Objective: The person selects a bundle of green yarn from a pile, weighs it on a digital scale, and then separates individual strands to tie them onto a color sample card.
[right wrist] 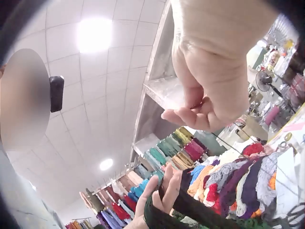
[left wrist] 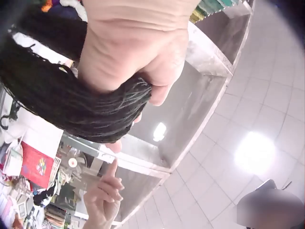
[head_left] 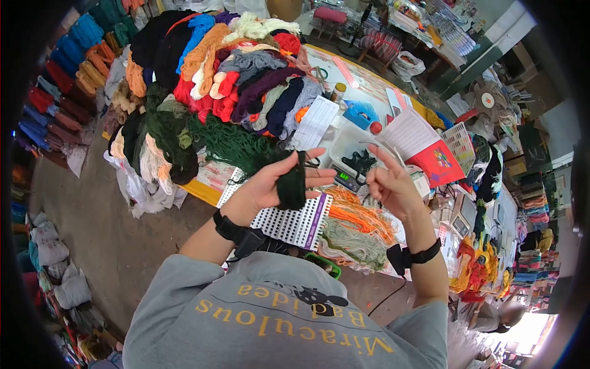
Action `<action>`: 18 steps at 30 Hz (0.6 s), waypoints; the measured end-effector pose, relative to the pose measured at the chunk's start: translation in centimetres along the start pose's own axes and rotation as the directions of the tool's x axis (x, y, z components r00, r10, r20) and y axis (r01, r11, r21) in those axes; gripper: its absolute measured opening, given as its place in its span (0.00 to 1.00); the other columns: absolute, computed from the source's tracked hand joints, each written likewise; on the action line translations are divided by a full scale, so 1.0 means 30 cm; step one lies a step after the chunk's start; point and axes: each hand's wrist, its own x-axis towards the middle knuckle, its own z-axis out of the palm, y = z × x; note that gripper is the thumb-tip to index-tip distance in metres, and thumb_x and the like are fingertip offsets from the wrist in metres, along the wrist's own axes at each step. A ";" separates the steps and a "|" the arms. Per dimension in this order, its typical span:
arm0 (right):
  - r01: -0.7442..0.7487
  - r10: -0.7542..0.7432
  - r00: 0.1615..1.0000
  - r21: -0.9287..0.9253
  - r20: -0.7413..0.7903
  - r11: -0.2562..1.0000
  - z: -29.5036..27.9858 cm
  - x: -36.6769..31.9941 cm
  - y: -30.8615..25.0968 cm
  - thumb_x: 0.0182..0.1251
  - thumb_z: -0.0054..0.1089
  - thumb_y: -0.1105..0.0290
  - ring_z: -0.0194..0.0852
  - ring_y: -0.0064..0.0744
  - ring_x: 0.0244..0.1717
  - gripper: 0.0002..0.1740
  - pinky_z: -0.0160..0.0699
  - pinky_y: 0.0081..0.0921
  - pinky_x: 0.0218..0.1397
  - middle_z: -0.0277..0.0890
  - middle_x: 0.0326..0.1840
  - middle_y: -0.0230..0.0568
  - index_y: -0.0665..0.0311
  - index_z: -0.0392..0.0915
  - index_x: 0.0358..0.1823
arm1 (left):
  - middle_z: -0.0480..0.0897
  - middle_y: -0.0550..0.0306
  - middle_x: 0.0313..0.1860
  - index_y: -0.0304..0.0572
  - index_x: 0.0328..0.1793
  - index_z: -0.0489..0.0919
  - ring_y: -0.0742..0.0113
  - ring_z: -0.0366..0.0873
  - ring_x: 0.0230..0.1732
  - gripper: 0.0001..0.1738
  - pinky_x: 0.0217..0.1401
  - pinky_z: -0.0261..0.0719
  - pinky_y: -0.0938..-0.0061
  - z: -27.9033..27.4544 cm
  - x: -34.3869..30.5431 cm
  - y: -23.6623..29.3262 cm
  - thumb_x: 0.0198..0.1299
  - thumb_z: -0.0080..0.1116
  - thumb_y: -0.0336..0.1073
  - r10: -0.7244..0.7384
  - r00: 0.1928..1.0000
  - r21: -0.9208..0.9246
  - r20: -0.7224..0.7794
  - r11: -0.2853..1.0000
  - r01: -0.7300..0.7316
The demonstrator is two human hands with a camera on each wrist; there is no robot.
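Dark green yarn (head_left: pixel 291 189) is looped in a thick skein round the fingers of my left hand (head_left: pixel 261 187). Those fingers reach out spread through the loop, with the thumb apart from them. To the right, my right hand (head_left: pixel 396 187) is raised, index finger extended and the other fingers curled in. In the right wrist view a thin dark strand (right wrist: pixel 223 142) runs down from its pinched thumb and fingers. Below the hands, a clear plastic tub (head_left: pixel 338 142) holding dark yarn stands on a digital scale (head_left: pixel 344 177) with a green display.
A heap of coloured yarn skeins (head_left: pixel 233 67) covers the table's left part, with loose dark green yarn (head_left: pixel 233 144) at its front. A punched white card (head_left: pixel 279 227), orange yarn (head_left: pixel 356 212) and a red booklet (head_left: pixel 439 163) lie nearby. More skeins hang along the walls.
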 end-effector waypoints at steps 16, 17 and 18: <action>-0.071 0.147 0.988 -0.720 0.043 0.690 0.006 -0.046 0.089 0.67 0.53 0.70 0.79 0.22 0.33 0.21 0.76 0.18 0.34 0.77 0.41 0.38 0.66 0.68 0.60 | 0.55 0.36 0.72 0.47 0.76 0.48 0.54 0.56 0.72 0.34 0.34 0.82 0.79 0.067 0.057 -0.054 0.70 0.33 0.54 0.015 0.998 -0.116 0.059 0.993 -0.008; 0.059 -0.078 0.997 -0.806 0.016 0.589 -0.006 -0.041 0.112 0.66 0.54 0.71 0.79 0.23 0.35 0.22 0.76 0.19 0.34 0.76 0.45 0.40 0.67 0.67 0.61 | 0.55 0.36 0.72 0.47 0.76 0.48 0.54 0.56 0.72 0.34 0.34 0.82 0.79 0.073 0.056 -0.055 0.70 0.33 0.54 0.016 0.998 -0.115 0.058 0.993 -0.009; 0.059 -0.079 0.997 -0.805 0.015 0.590 0.013 -0.039 0.105 0.66 0.54 0.71 0.79 0.23 0.35 0.22 0.76 0.19 0.34 0.76 0.45 0.40 0.67 0.67 0.61 | 0.55 0.37 0.72 0.47 0.76 0.48 0.53 0.56 0.72 0.34 0.36 0.83 0.78 0.082 0.056 -0.059 0.69 0.33 0.54 0.024 0.997 -0.115 0.079 0.993 -0.015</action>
